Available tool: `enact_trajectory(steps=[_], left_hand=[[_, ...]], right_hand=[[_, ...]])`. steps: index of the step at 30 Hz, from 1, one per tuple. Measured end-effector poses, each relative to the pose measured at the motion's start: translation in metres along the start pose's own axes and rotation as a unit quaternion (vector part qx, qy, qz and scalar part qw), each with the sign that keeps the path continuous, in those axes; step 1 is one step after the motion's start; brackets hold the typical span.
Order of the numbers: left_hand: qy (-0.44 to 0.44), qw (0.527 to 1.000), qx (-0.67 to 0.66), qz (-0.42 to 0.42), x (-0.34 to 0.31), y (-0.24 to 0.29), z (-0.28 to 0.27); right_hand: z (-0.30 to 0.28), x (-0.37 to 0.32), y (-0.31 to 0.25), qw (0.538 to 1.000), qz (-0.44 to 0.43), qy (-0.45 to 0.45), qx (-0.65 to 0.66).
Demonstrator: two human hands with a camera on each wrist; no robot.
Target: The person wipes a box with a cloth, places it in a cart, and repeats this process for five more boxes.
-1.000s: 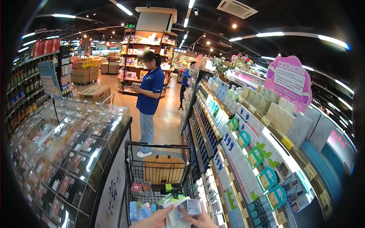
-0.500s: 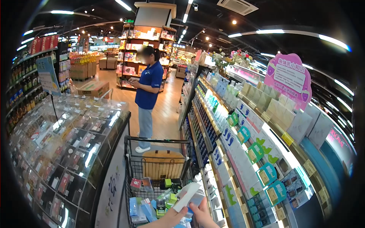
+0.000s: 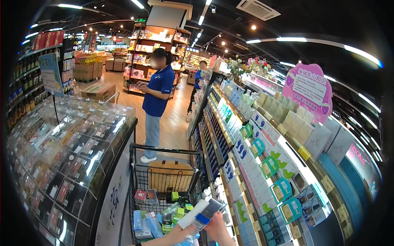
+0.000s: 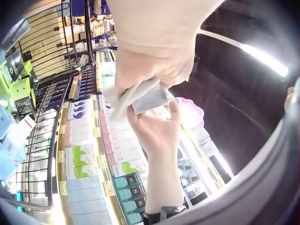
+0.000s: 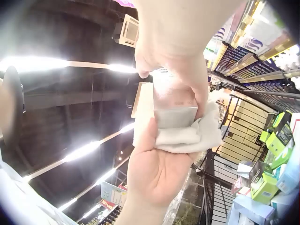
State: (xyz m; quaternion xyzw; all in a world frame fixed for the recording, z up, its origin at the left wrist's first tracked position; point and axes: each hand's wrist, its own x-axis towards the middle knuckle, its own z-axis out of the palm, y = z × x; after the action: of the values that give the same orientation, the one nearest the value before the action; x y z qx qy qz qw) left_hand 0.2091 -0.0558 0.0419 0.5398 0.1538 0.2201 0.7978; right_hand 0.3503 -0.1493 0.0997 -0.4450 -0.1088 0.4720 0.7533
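A small box (image 3: 212,208) with a shiny greyish face and a blue part is held over the near end of the shopping cart (image 3: 132,186). My right hand (image 3: 217,228) grips it, thumb and fingers on its sides, as the right wrist view also shows. A white cloth (image 3: 193,215) lies against the box, and my left hand (image 3: 184,234) holds the cloth there. In the right wrist view, the folded cloth (image 5: 187,138) is tucked under the end of the box (image 5: 176,117), with the left palm (image 5: 159,173) below. Part of the box is hidden by fingers and cloth.
Several small boxes, some black and green (image 3: 179,212), others light blue (image 3: 154,225), lie in the cart. Shelves of boxed goods (image 3: 246,180) run along the right. A counter with clear lidded bins (image 3: 78,147) flanks the left. A person in a blue shirt (image 3: 159,92) stands ahead.
The box and cloth have turned in my hands; the cloth now lies along the box's left side and a blue part shows. The cart sits slightly further left in view.
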Motion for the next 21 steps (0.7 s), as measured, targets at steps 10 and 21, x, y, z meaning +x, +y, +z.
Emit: enact_trajectory(steps=[10,21], left_hand=[[0.007,0.949,-0.257,-0.183,0.003,0.032,-0.012],[-0.029,0.909,-0.33,-0.253,0.001,0.007,-0.031]], right_hand=[[-0.036,-0.004,-0.002,0.974,-0.026,-0.12,-0.19],[-0.021,-0.005,-0.006,0.941,-0.205,0.042,-0.267]])
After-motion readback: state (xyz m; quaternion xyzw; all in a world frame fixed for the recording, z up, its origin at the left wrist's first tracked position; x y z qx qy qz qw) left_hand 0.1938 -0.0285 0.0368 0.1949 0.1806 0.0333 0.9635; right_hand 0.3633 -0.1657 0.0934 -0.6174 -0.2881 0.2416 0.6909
